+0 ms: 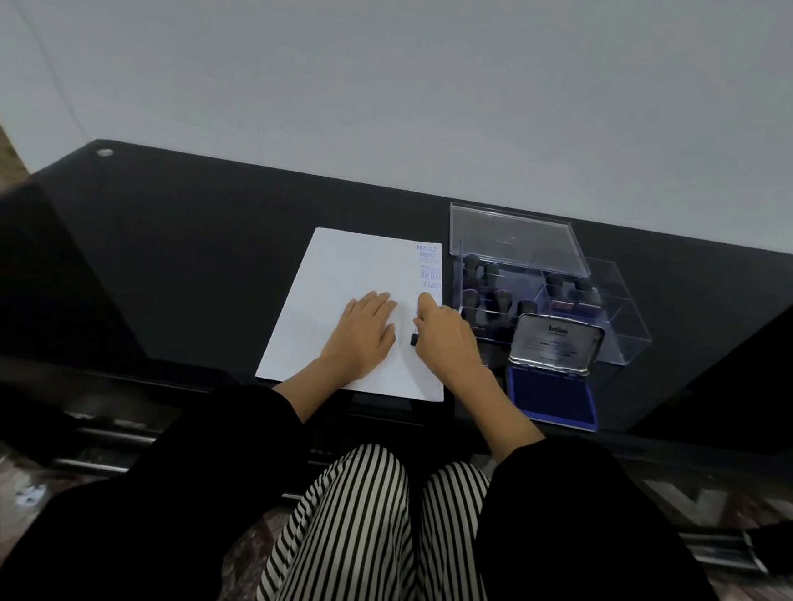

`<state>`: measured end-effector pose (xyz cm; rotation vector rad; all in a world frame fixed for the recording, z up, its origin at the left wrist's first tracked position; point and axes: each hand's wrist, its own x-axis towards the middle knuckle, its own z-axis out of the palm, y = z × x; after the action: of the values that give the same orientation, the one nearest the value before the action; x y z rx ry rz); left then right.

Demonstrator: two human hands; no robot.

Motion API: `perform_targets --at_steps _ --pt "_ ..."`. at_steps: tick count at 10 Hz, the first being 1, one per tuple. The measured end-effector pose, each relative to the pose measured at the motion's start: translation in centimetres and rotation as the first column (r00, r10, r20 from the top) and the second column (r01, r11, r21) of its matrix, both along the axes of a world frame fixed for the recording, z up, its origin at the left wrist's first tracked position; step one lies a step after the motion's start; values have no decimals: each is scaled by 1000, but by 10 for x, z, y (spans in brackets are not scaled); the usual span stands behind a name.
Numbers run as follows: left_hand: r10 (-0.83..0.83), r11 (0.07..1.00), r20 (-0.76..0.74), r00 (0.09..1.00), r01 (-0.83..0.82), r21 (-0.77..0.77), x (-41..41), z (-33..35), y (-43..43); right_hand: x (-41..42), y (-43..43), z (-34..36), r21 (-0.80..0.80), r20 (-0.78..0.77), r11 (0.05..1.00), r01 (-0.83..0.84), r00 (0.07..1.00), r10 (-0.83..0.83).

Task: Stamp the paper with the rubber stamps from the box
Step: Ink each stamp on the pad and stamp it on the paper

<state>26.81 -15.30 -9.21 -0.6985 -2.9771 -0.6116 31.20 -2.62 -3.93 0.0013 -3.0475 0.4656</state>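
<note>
A white sheet of paper lies on the black glass table, with several blue stamp prints down its right edge. My left hand rests flat on the middle of the sheet, fingers spread. My right hand is closed around a dark rubber stamp pressed onto the paper's right edge; only the stamp's lower end shows under the hand. To the right stands a clear plastic box holding several dark-handled stamps. An open blue ink pad lies in front of the box.
The box's clear lid leans behind the box. The ink pad's metal lid stands upright. The black table reaches a grey wall at the back. My striped trousers and black sleeves fill the foreground.
</note>
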Motion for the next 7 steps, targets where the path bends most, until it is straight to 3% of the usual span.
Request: perform_targets --at_steps 4,7 --pt "1 1000 -15 1000 -1 9 0 -3 0 13 -8 -15 1 -82 997 77 994 -77" --pt "5 1000 -18 1000 -5 -1 0 -3 0 -4 -2 -3 -35 5 999 32 999 -32"
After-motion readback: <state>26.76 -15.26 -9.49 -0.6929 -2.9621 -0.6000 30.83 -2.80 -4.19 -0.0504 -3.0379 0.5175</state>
